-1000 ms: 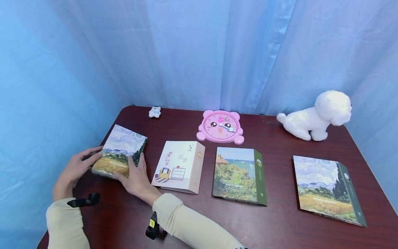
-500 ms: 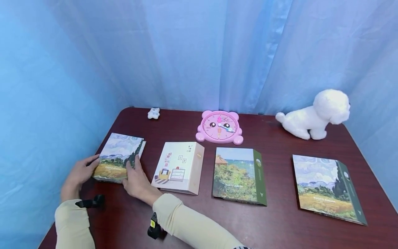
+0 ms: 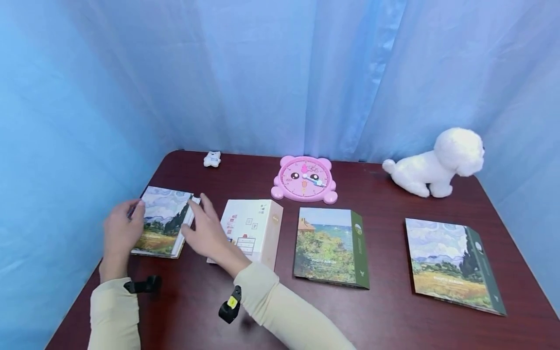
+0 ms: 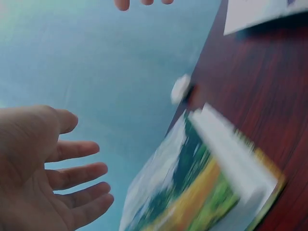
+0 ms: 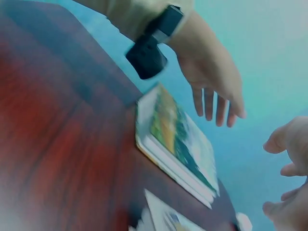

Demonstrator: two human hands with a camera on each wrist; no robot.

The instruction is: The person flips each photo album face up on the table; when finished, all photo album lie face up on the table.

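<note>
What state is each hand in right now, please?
Left hand: open, holding nothing, near the leftmost rectangular blue-and-yellow landscape-painted album.
Right hand: open, holding nothing.

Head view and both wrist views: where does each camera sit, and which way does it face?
Head: on the person's head, facing forward and down over the table to the blue curtain; left grip, right grip and sleeves show.
Left wrist: on the left wrist, looking across the leftmost album toward the curtain; left grip at lower left, a few fingertips at the top edge.
Right wrist: on the right wrist, looking across the table at that album; right grip at the right edge, left grip above.
Shared: both wrist views show the album's white page edges.
</note>
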